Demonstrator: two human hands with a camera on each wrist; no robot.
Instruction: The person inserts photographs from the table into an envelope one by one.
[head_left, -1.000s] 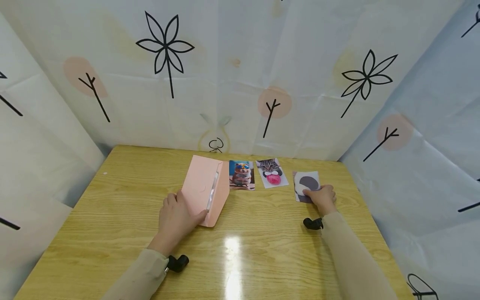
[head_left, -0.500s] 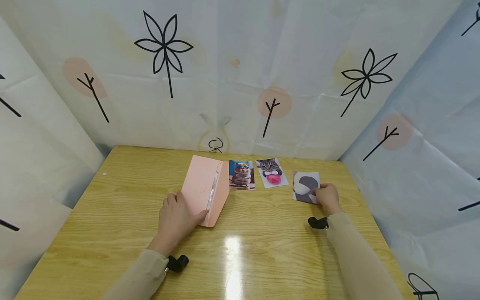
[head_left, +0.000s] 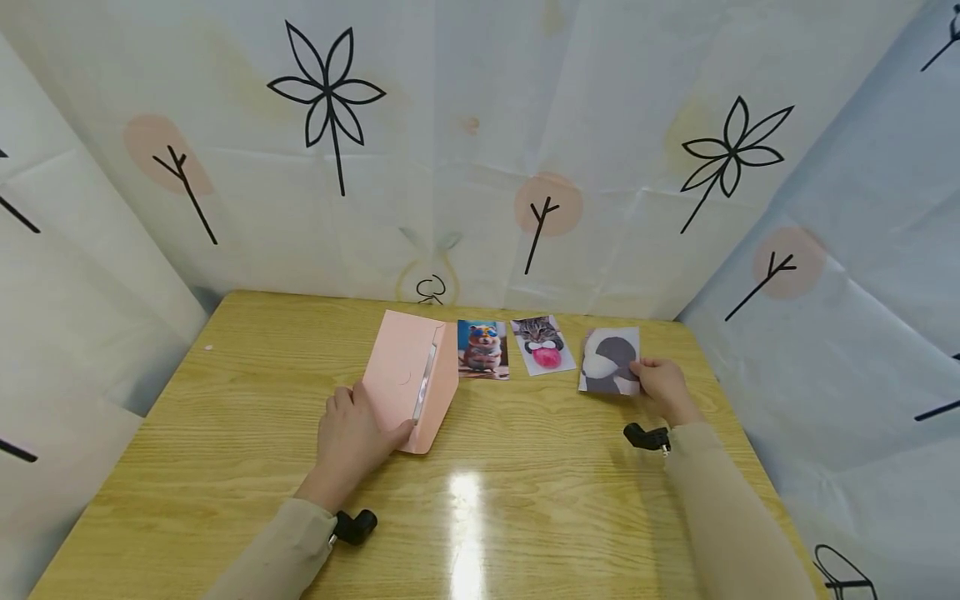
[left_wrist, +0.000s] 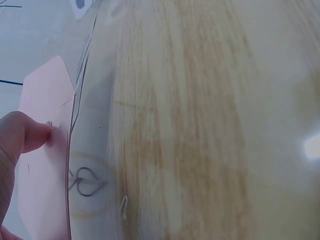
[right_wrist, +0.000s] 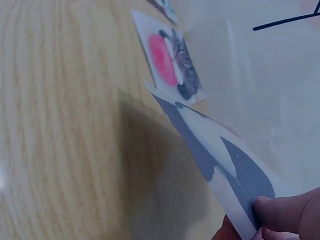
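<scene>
At the centre left of the head view, a pink paper envelope (head_left: 401, 375) is gripped by my left hand (head_left: 356, 433). Its flap stands lifted, and something whitish shows along the opening. In the left wrist view my thumb (left_wrist: 36, 136) lies at the envelope's slit. My right hand (head_left: 667, 387) pinches a grey-and-white patterned card (head_left: 609, 362) by its right edge, thumb on top. The right wrist view shows this card (right_wrist: 207, 145) tilted above the table, its shadow below.
A card with a hamster in sunglasses (head_left: 483, 350) lies right beside the envelope. To its right is a card with a cat and a pink ball (head_left: 543, 346). The wooden table (head_left: 540, 500) ends at a patterned cloth backdrop (head_left: 465, 167).
My right hand has shifted to the card's right edge and raised the card off the table, slightly away from me. The left hand and the envelope have stayed put.
</scene>
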